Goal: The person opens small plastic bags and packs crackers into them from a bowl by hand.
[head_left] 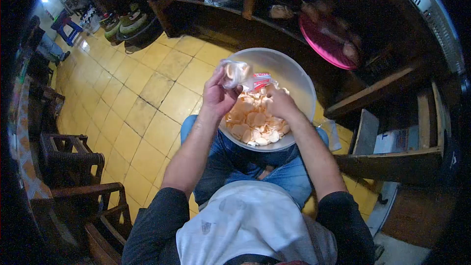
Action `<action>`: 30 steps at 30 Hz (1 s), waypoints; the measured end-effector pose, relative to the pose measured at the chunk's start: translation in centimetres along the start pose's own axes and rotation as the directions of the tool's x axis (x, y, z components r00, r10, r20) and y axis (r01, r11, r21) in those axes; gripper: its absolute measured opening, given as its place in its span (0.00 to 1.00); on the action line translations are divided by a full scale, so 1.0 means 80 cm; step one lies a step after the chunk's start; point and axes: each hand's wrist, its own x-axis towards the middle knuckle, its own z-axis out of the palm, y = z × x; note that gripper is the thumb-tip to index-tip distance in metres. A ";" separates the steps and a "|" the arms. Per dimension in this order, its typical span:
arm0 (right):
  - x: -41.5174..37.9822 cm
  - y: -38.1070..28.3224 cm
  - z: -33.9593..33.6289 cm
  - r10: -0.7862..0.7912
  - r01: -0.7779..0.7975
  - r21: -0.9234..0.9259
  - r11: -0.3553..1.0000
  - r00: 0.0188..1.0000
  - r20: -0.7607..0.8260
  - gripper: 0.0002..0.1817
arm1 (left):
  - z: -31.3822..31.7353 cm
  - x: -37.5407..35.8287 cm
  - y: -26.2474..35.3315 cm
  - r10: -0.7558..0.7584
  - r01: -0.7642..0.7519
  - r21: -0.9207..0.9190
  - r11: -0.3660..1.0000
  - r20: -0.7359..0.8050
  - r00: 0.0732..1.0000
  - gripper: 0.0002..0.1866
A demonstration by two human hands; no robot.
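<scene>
My left hand [219, 94] is closed around a clear plastic bag [237, 72] with a few pale crackers inside, held over the left rim of a large whitish basin [306, 81]. The basin rests between my knees. Many round, pale orange crackers [256, 119] lie heaped in it. My right hand [279, 103] is down at the right side of the heap, its fingers curled in; whatever they may hold is hidden. Between the two hands, a red-and-white printed packet or label [261, 81] lies above the crackers.
Wooden shelving [206, 7] runs along the far side, with a pink tray [326, 44] on it. A dark tub [142, 34] with green produce sits at far left. Chairs [73, 162] stand at my left on the yellow tiled floor [142, 137]. A person's leg [51, 49] shows in the distance.
</scene>
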 end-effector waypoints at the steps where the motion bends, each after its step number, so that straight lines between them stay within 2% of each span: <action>1: 0.003 0.006 0.013 0.001 -0.001 0.000 1.000 1.000 0.002 0.18 | 0.017 -0.007 -0.002 0.097 -0.083 0.181 0.980 -0.068 0.993 0.15; 2: 0.008 0.016 0.035 -0.059 0.079 -0.074 0.994 0.969 0.238 0.18 | 0.011 -0.008 -0.006 0.097 -0.082 0.181 0.980 -0.071 0.993 0.15; 3: 0.012 0.024 0.052 -0.096 0.173 -0.128 0.976 0.881 0.463 0.18 | -0.001 -0.006 -0.012 0.082 -0.042 0.400 0.916 -0.082 0.993 0.14; 4: 0.012 0.024 0.060 -0.095 0.174 -0.130 0.976 0.881 0.463 0.18 | -0.007 -0.005 -0.016 0.070 -0.001 0.597 0.802 -0.093 0.993 0.13; 5: 0.010 0.024 0.070 -0.128 0.258 -0.139 0.956 0.794 0.594 0.19 | -0.013 -0.004 -0.017 0.069 -0.003 0.596 0.803 -0.089 0.994 0.13; 7: 0.004 0.004 0.064 -0.147 0.341 -0.137 0.930 0.687 0.712 0.19 | -0.014 -0.007 -0.014 0.022 0.044 0.432 0.901 -0.146 0.989 0.12; 9: -0.004 -0.017 0.047 -0.005 0.328 -0.299 0.896 0.680 0.733 0.20 | -0.009 -0.009 -0.011 0.021 0.035 0.386 0.922 -0.141 0.990 0.12; 10: -0.007 -0.006 0.058 -0.110 0.428 -0.335 0.839 0.737 0.666 0.18 | -0.008 -0.009 -0.012 0.030 0.027 0.364 0.931 -0.150 0.988 0.13; 11: -0.002 -0.004 0.058 -0.115 0.434 -0.336 0.836 0.736 0.667 0.18 | -0.007 -0.009 -0.011 0.041 0.016 0.344 0.939 -0.159 0.986 0.13; 13: 0.004 -0.008 0.052 -0.153 0.391 -0.226 0.892 0.732 0.664 0.17 | 0.006 -0.015 -0.011 0.043 0.030 0.355 0.934 -0.195 0.980 0.15; 14: 0.006 -0.007 0.048 -0.155 0.395 -0.229 0.890 0.733 0.662 0.17 | 0.011 -0.017 -0.010 0.039 0.049 0.365 0.930 -0.231 0.972 0.16; 16: 0.006 -0.010 0.029 -0.254 0.329 -0.059 0.942 0.819 0.515 0.12 | -0.003 -0.010 -0.010 0.052 0.036 0.417 0.908 -0.198 0.979 0.16; 17: 0.004 -0.012 0.015 -0.257 0.332 -0.057 0.942 0.818 0.515 0.12 | -0.013 -0.007 -0.012 0.057 0.028 0.466 0.884 -0.168 0.984 0.17; 18: -0.001 -0.024 -0.013 -0.237 0.139 0.243 0.960 0.867 0.438 0.11 | -0.021 -0.005 -0.014 0.058 0.028 0.466 0.884 -0.169 0.984 0.17; 19: -0.002 -0.031 -0.027 -0.184 -0.044 0.529 0.848 0.910 0.371 0.11 | -0.024 -0.002 -0.017 0.073 0.040 0.575 0.817 -0.171 0.983 0.18; 20: 0.001 -0.026 -0.022 -0.079 -0.178 0.695 0.697 0.944 0.322 0.12 | -0.028 0.001 -0.021 0.087 0.053 0.675 0.736 -0.172 0.981 0.18; 21: 0.004 -0.025 -0.016 -0.079 -0.178 0.696 0.696 0.944 0.321 0.12 | -0.025 0.000 -0.024 0.086 0.054 0.676 0.735 -0.172 0.981 0.18; 22: 0.007 -0.026 -0.008 -0.075 -0.017 0.761 0.649 0.993 0.086 0.09 | -0.023 -0.003 -0.028 -0.024 0.098 0.661 0.744 -0.120 0.992 0.19; 23: 0.010 -0.025 -0.002 -0.055 0.155 0.783 0.602 0.987 -0.153 0.07 | -0.020 -0.006 -0.033 -0.135 0.145 0.648 0.748 -0.066 0.989 0.19; 24: 0.013 -0.028 -0.004 -0.183 0.342 0.532 0.775 0.926 -0.329 0.09 | -0.014 -0.011 -0.035 -0.213 0.206 0.595 0.777 -0.060 0.975 0.20; 25: 0.010 -0.030 -0.005 -0.182 0.342 0.533 0.774 0.926 -0.330 0.09 | -0.015 -0.012 -0.037 -0.214 0.207 0.596 0.776 -0.060 0.975 0.20; 27: 0.001 -0.041 -0.004 -0.332 0.434 0.214 0.875 0.860 -0.387 0.11 | -0.014 -0.013 -0.037 -0.240 0.172 0.533 0.829 0.060 0.969 0.21; 29: -0.002 -0.050 0.002 -0.367 0.457 0.196 0.868 0.854 -0.368 0.13 | -0.014 -0.011 -0.033 -0.218 0.145 0.575 0.805 0.059 0.974 0.21; 30: -0.004 -0.055 0.000 -0.453 0.534 0.152 0.832 0.811 -0.371 0.13 | -0.013 -0.010 -0.031 -0.196 0.119 0.616 0.779 0.059 0.979 0.20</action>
